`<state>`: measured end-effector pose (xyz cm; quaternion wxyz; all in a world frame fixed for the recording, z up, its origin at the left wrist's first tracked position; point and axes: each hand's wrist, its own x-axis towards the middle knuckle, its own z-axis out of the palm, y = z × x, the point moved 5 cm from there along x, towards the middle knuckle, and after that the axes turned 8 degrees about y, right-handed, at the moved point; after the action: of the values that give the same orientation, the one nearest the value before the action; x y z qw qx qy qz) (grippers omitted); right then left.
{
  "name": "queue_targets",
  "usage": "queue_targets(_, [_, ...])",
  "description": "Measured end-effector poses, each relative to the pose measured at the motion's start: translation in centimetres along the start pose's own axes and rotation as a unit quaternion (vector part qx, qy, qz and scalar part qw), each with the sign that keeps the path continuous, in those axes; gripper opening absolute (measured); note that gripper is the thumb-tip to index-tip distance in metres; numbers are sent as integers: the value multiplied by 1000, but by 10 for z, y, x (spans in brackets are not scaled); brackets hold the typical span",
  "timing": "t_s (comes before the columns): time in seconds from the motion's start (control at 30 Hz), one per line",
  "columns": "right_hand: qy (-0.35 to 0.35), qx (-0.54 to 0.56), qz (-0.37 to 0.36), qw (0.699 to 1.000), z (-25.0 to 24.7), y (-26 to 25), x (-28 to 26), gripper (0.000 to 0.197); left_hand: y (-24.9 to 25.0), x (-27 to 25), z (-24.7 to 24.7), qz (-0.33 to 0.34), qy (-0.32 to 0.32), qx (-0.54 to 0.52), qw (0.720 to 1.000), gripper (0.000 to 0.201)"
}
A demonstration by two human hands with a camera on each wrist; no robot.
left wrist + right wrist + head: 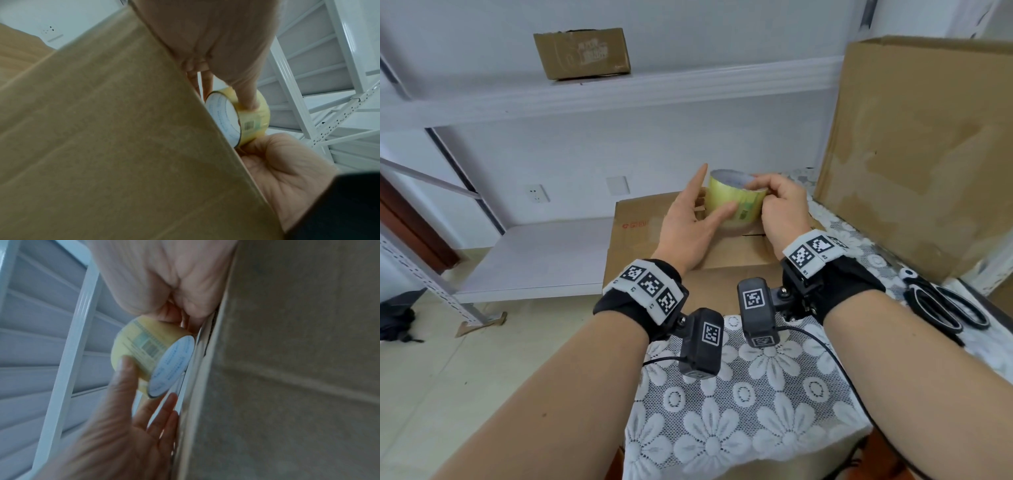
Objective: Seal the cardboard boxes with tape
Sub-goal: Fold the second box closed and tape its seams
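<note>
- While your forearms reach forward over the lace cloth (756, 404), both wrists carry black straps with coded white markers and small cameras.
- Your right hand (780, 209) grips the tape (736, 202): its fingers curl over the roll's rim and into the core, and the thumb side wraps the outer face.
- Your left hand (688, 222) is spread, with straight fingers. The thumb tip presses on the roll's yellow outer face, the forefinger points up past the roll's left side, and the other fingers lie flat below it.
- The tape is held just above the box (654, 236), over the box's far part; the wrist views show a gap between roll and cardboard.
- The box lies on the cloth with its top flaps closed, and a dark seam shows just right of the roll, under your right hand.
- Right of the box, black scissors (945, 308) lie on the cloth, well apart from it.
- Behind the scissors, and right of the box, a big carton (921, 144) stands upright.
- Beyond the box, a white rack (585, 99) carries a small carton (582, 53) on its upper shelf.
- Two wall plates show on the wall behind the box.
</note>
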<state>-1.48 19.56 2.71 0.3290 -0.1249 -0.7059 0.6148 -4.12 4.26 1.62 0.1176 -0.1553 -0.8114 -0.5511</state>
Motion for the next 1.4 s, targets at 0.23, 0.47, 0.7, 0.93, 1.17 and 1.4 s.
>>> queue_targets(0.23, [-18, 24, 15, 999, 0, -8, -5, 34, -2, 1, -2, 7, 28, 26, 999, 93])
queue_targets(0.47, [-135, -98, -58, 984, 17, -7, -12, 56, -2, -1, -8, -11, 33, -37, 999, 75])
queue_targets(0.7, [-80, -18, -35, 996, 6, -10, -12, 53, 0, -2, -3, -1, 8, -11, 1000, 81])
queue_targets(0.93, [-107, 36, -1, 994, 7, -6, -10, 55, 1, 0, -1, -13, 1, 5, 1000, 84])
queue_targets(1.17, [-136, 68, 34, 988, 8, -1, -9, 34, -4, 2, -3, -16, 29, -25, 999, 88])
queue_targets(1.4, [-137, 4, -14, 990, 9, -3, -9, 22, -5, 4, -1, 18, 28, -16, 999, 91])
